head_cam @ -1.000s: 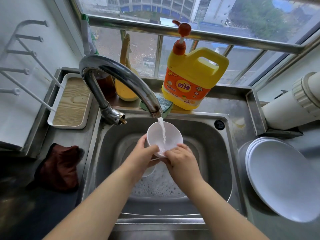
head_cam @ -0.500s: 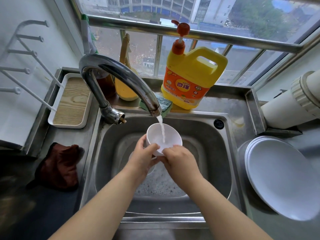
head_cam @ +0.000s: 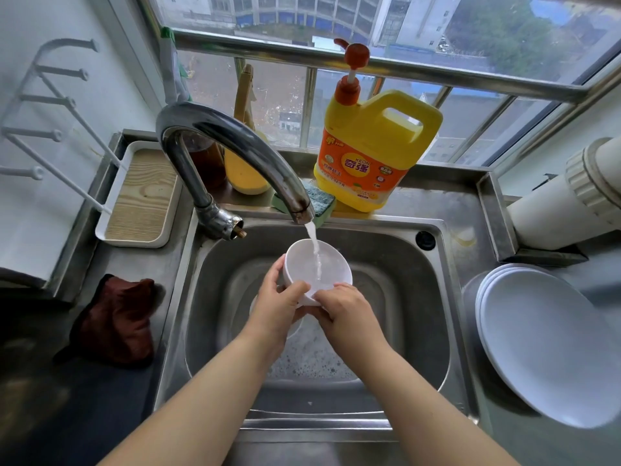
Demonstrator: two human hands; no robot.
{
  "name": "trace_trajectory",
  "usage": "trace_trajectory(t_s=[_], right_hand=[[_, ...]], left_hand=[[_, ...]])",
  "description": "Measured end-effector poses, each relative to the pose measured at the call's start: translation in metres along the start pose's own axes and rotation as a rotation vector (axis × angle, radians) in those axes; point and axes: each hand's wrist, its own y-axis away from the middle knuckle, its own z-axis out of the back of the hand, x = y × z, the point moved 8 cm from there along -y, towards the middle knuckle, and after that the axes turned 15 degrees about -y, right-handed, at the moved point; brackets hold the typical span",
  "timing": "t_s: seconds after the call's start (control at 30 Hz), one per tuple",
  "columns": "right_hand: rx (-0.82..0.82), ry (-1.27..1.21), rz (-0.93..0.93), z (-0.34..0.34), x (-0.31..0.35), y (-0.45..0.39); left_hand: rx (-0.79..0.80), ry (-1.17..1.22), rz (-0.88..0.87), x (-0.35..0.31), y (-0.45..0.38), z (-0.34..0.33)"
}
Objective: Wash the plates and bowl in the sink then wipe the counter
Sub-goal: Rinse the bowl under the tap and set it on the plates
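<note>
Both my hands grip the bowl (head_cam: 317,269) over the sink (head_cam: 433,264): left hand (head_cam: 277,306) curled round its side, right hand (head_cam: 346,312) pinching the near rim. Wet bowl could slip; the stream may splash out. Plates (head_cam: 544,338) sit at the surface's right edge.

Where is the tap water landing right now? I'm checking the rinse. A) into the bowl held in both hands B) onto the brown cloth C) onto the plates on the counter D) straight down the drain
A: the stream from the tap falls into the bowl, which the left hand and right hand hold over the sink.
</note>
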Motion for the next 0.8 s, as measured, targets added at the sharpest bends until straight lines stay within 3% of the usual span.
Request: trace_trajectory(t_s=[0.1,0.23,0.47,0.67,0.8], right_hand=[[0.066,-0.011,0.093,0.002,-0.001,0.005],[0.123,0.258,0.231,0.019,-0.005,0.008],[0.026,0.047,0.04,-0.002,0.012,0.005],[0.128,0.262,0.199,0.018,-0.003,0.008],[0.122,0.141,0.14,0.012,0.01,0.002]], left_hand=[[-0.003,-0.061,0.004,-0.004,0.0,0.008],[0.068,-0.129,0.017,-0.014,-0.003,0.017],[-0.021,0.102,0.069,0.014,0.003,0.006],[0.043,-0.118,0.07,-0.002,-0.004,0.023],[0.024,0.031,0.09,0.0,-0.003,0.014]])
